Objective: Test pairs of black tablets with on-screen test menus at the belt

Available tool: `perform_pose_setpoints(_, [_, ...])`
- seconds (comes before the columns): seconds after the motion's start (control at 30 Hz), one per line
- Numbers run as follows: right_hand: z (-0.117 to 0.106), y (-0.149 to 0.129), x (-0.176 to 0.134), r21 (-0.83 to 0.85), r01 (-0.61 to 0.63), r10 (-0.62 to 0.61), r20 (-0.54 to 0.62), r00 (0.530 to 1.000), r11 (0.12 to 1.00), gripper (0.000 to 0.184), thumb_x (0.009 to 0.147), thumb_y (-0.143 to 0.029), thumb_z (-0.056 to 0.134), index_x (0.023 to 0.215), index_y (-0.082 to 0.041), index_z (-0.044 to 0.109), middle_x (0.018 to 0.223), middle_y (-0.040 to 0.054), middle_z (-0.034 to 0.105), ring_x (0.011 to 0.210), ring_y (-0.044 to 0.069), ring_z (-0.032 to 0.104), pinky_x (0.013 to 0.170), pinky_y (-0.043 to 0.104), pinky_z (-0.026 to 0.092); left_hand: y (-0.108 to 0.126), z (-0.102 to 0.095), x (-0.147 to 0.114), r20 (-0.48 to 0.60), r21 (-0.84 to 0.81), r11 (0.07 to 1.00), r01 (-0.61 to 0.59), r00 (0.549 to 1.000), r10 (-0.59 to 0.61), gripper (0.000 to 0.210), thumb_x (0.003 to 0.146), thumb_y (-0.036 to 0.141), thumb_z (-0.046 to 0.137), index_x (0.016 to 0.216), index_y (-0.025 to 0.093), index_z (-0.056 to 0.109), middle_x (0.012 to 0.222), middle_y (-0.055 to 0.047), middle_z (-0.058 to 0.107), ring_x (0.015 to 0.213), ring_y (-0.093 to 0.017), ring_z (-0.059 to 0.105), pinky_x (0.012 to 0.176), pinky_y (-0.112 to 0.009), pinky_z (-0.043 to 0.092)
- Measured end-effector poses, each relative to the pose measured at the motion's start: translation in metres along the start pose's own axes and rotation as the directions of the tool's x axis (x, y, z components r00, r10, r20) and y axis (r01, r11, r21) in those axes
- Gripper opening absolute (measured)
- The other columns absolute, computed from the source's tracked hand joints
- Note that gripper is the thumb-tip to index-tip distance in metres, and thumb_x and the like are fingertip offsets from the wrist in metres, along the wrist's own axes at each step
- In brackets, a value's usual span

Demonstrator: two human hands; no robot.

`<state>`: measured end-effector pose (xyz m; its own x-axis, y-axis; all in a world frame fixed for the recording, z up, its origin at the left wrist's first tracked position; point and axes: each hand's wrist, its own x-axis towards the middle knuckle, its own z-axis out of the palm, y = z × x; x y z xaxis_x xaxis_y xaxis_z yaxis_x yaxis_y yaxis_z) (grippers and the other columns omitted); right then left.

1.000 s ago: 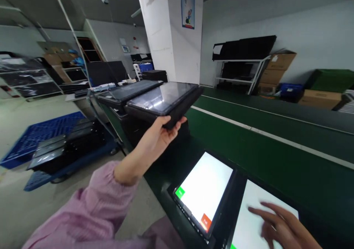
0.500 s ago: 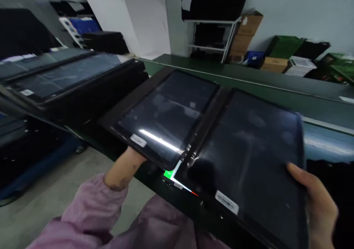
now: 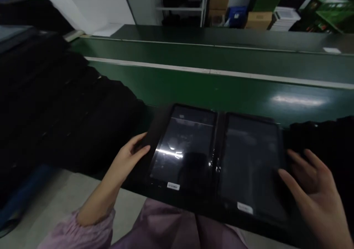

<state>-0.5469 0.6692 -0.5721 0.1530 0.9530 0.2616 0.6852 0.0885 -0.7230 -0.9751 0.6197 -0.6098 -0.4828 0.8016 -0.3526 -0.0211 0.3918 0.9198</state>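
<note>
Left tablet (image 3: 185, 144) and right tablet (image 3: 251, 164) seem stiff, fragile; I would hold rims. Right hand (image 3: 315, 190) curves wide; left hand (image 3: 127, 159), I cannot tell its grip.

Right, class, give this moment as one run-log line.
left hand: at outer edge, left tablet | right hand: at outer edge, right tablet | screens: dark | labels: white, near edges

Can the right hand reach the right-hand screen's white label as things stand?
Probably yes: the right hand is beside the right-hand screen, and nothing visible covers the white label near its lower edge.
</note>
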Motion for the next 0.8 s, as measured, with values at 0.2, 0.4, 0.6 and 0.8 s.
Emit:
perform_pose_setpoints(0.2, [0.016,0.027,0.007,-0.15,0.042,-0.033,0.065,0.997,0.988,0.085,0.091,-0.074,0.065,0.157,-0.023,0.049,0.145,0.0171,0.067,0.135,0.04,0.063,0.099,0.055,0.061,0.02,0.033,0.019,0.192,0.477,0.763,-0.437,0.899,0.394,0.058,0.091,0.064,0.059,0.137,0.028,0.065,0.16,-0.011,0.05,0.151,-0.037,0.045,0.13,-0.062,0.03])
perform_pose_setpoints(0.4, [0.041,0.028,0.03,-0.147,0.085,-0.081,0.034,0.996,0.985,0.073,0.094,-0.057,0.064,0.154,-0.018,0.051,0.142,0.0202,0.068,0.127,0.039,0.069,0.099,0.054,0.062,0.07,0.133,0.032,0.613,0.654,0.422,-0.628,0.767,0.19,0.08,0.1,0.051,0.051,0.164,0.007,0.031,0.178,-0.021,0.014,0.165,-0.037,0.012,0.132,-0.056,0.024])
perform_pose_setpoints(0.6, [0.048,0.034,0.043,-0.021,0.129,-0.129,0.013,0.992,0.991,0.071,0.095,-0.051,0.068,0.156,-0.022,0.046,0.143,0.0174,0.068,0.127,0.036,0.07,0.107,0.057,0.059,0.084,0.188,0.036,0.608,0.713,0.221,-0.666,0.744,0.278,0.071,0.1,0.037,0.053,0.158,-0.001,0.041,0.17,-0.022,0.037,0.16,-0.034,0.032,0.134,-0.048,0.025])
perform_pose_setpoints(0.8, [0.052,0.034,0.042,-0.008,0.154,-0.154,-0.058,0.986,0.988,0.064,0.097,-0.043,0.069,0.155,-0.024,0.048,0.138,0.0128,0.071,0.126,0.032,0.071,0.108,0.055,0.06,0.075,0.196,0.038,0.52,0.766,0.179,-0.617,0.759,0.391,0.059,0.099,0.035,0.05,0.147,0.003,0.058,0.158,-0.019,0.055,0.15,-0.034,0.049,0.123,-0.049,0.045])
